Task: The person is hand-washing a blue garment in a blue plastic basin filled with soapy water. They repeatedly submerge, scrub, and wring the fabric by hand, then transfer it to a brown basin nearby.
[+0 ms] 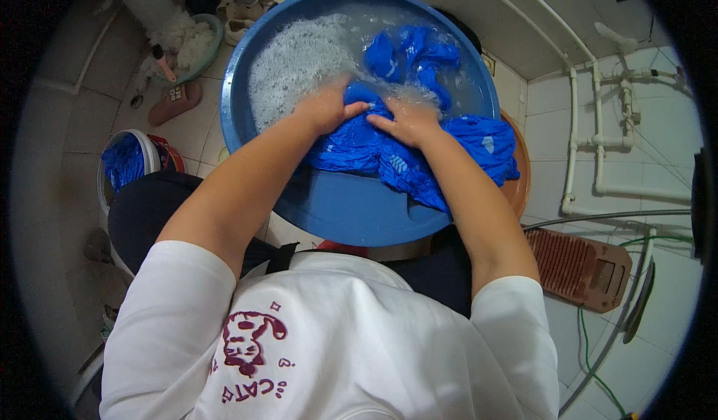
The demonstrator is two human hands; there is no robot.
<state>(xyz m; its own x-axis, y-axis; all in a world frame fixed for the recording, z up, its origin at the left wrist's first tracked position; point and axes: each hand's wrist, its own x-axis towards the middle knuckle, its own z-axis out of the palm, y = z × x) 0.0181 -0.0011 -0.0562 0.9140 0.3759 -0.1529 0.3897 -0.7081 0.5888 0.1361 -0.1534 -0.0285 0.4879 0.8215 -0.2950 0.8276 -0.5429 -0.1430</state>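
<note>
A large blue plastic basin [359, 195] holds cloudy water with white suds [297, 55] towards its left side. Wet blue patterned fabric [398, 165] bunches over the basin's near part and hangs across its right rim, while another part floats in the water farther back. My left hand [325, 108] lies on the fabric's left edge, its fingertips under suds and water. Close beside it, my right hand [412, 117] presses on the fabric, with its fingers partly hidden in splashing water. The two thumbs point towards each other. Whether either hand grips the cloth cannot be made out.
A brown ribbed washboard [578, 268] lies at the right, near white wall pipes [597, 117]. An orange basin [519, 179] shows beneath the blue one. At the left stand a bucket with blue material [123, 162], a slipper [176, 103] and a green basin [213, 44].
</note>
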